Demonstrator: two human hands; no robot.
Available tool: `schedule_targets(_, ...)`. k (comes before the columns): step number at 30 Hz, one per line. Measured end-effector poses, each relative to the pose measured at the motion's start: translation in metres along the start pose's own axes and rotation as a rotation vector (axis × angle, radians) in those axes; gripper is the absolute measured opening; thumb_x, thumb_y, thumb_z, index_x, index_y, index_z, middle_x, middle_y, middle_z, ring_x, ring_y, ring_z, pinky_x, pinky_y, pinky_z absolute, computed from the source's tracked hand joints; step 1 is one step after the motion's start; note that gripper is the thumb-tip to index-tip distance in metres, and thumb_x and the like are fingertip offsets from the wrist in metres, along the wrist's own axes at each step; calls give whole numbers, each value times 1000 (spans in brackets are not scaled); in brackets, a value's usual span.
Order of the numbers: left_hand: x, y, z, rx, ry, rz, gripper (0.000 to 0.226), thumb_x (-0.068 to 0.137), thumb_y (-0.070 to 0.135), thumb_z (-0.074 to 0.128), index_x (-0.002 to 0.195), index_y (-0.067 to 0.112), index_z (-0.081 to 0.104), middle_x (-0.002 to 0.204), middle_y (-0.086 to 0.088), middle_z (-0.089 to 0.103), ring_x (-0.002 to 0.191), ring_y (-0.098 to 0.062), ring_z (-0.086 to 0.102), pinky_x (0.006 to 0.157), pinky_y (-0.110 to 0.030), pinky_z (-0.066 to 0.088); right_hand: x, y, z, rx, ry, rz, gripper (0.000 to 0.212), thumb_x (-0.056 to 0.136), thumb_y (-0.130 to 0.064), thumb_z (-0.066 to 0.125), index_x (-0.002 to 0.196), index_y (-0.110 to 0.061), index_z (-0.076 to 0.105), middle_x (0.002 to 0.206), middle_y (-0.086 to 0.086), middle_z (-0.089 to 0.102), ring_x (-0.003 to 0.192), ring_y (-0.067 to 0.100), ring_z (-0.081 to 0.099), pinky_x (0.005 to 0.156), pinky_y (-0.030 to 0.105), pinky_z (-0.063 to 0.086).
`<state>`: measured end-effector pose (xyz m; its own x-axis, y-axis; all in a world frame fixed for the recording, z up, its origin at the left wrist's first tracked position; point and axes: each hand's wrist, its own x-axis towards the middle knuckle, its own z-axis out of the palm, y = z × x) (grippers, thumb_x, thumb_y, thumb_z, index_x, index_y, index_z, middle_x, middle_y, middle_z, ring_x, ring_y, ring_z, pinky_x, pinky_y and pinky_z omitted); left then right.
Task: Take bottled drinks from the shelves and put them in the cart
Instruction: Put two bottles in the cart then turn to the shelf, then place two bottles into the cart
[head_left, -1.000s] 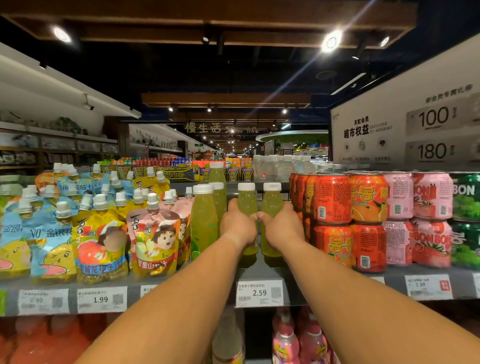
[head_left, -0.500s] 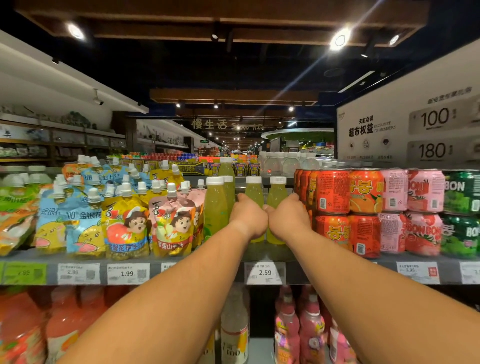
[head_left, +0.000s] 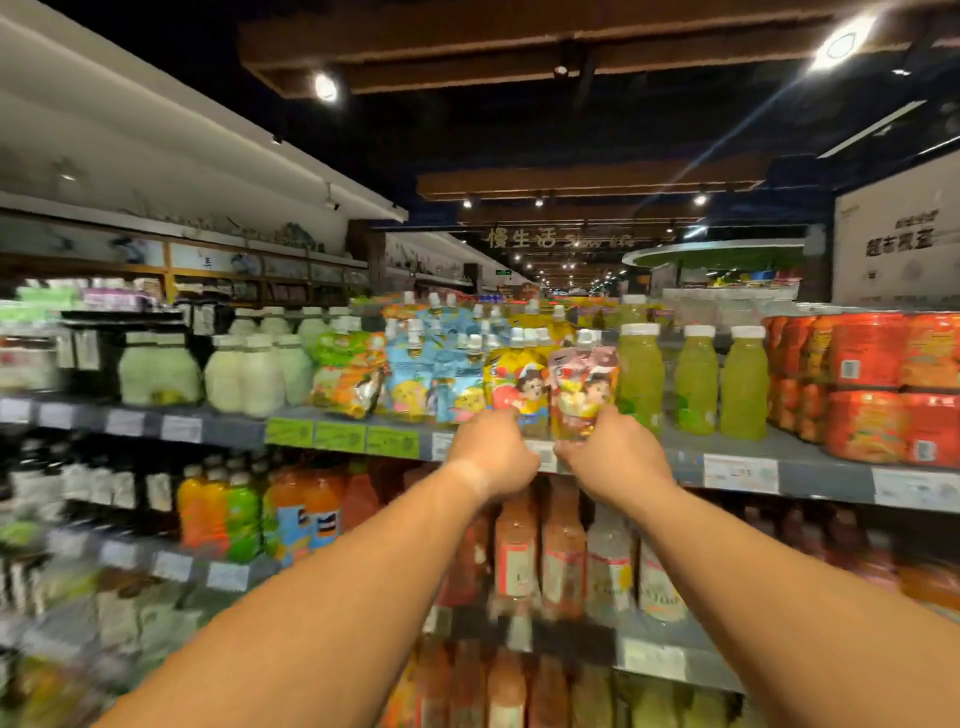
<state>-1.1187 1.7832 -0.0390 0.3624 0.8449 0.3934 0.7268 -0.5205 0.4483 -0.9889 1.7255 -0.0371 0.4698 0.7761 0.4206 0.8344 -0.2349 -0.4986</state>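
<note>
My left hand (head_left: 493, 454) is closed at the base of a yellow drink pouch (head_left: 514, 382) on the top shelf (head_left: 810, 470). Beside it, my right hand (head_left: 613, 460) is closed on the bottom of a pink drink pouch (head_left: 584, 382). The two hands almost touch each other. Three green juice bottles (head_left: 696, 379) with white caps stand free on the shelf, just right of my right hand. My fingers are hidden behind the backs of my hands. No cart is in view.
Red and orange cans (head_left: 867, 384) are stacked at the far right of the shelf. Blue pouches (head_left: 431, 374) and pale green bottles (head_left: 244, 374) stand to the left. Lower shelves hold orange and pink bottles (head_left: 561, 551). The view is blurred by motion.
Both hands have left the two green bottles, which stay on the shelf, and shifted left to the pouches. The camera has swung left and down.
</note>
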Motion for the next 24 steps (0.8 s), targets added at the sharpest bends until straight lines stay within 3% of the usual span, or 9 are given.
schedule_targets(6,-89,-163,-115,234,69,-290,47,82,35,68,126,18,65,126,-10,67,117,-30,61,96,-37,51,-71,-139,85,16,-185,-233,52,82,-51,66,113,-11,56,117,13,63,108,35,60,76,36,46)
schedule_targets(12,-185,-291,-213,293,168,-568,57,89,33,66,142,19,51,139,-5,59,125,-27,55,98,-34,47,-142,-278,161,167,-380,-451,47,83,-49,64,113,-14,53,118,11,60,111,35,57,86,41,51)
schedule_targets(15,-223,-340,-248,360,196,-687,45,89,35,64,131,19,59,125,-7,65,112,-28,60,87,-35,51,-170,-338,198,216,-451,-531,51,82,-50,67,116,-14,54,120,11,61,111,34,58,87,39,52)
schedule_targets(22,-271,-444,-297,443,265,-895,30,88,35,63,113,19,63,118,-10,69,107,-30,63,83,-32,49,-201,-451,287,307,-653,-680,49,83,-47,66,117,-13,55,118,11,61,106,34,60,79,37,50)
schedule_targets(24,-276,-475,-304,439,300,-966,37,89,33,63,121,16,62,125,-10,66,114,-30,61,90,-33,50,-205,-476,312,321,-685,-731,54,83,-49,67,119,-11,55,118,11,61,107,33,60,80,36,50)
